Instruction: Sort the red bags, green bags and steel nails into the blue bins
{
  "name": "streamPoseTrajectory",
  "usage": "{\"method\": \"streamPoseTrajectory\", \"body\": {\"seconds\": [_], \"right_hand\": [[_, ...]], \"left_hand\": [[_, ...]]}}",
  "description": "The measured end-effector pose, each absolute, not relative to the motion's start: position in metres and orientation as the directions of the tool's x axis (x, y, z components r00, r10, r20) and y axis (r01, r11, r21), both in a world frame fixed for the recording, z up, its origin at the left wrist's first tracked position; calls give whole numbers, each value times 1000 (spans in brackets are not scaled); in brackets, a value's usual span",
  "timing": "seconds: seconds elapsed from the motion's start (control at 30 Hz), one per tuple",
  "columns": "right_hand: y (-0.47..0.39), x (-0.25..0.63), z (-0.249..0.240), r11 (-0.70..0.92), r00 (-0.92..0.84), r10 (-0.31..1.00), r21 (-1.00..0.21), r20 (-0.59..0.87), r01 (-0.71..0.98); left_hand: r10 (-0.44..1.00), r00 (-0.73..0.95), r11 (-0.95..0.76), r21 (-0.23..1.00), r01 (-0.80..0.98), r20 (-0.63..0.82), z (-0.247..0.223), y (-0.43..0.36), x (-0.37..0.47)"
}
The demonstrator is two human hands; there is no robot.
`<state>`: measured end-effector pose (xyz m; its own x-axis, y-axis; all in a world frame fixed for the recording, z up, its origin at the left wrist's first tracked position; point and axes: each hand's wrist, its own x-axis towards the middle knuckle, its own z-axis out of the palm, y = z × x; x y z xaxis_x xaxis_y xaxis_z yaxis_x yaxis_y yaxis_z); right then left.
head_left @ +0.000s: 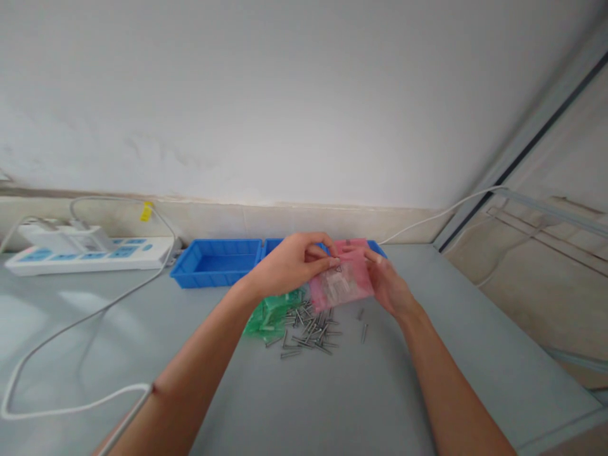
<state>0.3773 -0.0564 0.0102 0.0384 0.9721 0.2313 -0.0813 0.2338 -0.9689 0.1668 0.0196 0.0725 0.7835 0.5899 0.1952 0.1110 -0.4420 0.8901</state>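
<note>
A pink plastic bag [342, 284] with a clear panel hangs between my hands, above the table. My left hand [304, 258] pinches its upper left part between thumb and fingers. On the bag's right edge, my right hand [387, 282] is closed, its fingertips partly behind the plastic. Beneath lies a loose pile of metal screws [311, 329], with a couple of single screws [364, 333] to the right. A green plastic bag [272, 315] rests left of the pile, partly covered by my left hand and wrist.
Against the wall stand a blue tray [216, 261] and another blue tray [270, 244], mostly hidden by my hands. A white power strip [142, 253] with plugged-in adapters sits at the back left. A white cable [102, 309] loops over the table [304, 405] and my left forearm.
</note>
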Motion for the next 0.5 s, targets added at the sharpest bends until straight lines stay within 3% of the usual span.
{"method": "streamPoseTrajectory", "body": {"seconds": [0.1, 0.2, 0.33, 0.5], "right_hand": [[-59, 374, 13, 160, -14, 987, -985, 162, -70], [-57, 374, 12, 153, 46, 988, -987, 150, -53], [-48, 381, 3, 228, 278, 937, -973, 210, -34], [-35, 398, -12, 340, 584, 743, -936, 327, 91]], "left_hand": [[667, 713, -446, 882, 151, 215, 69, 21, 168], [704, 678, -445, 876, 188, 212, 67, 22, 170], [734, 650, -423, 880, 214, 195, 61, 26, 172], [719, 681, -464, 825, 323, 138, 51, 34, 167]]}}
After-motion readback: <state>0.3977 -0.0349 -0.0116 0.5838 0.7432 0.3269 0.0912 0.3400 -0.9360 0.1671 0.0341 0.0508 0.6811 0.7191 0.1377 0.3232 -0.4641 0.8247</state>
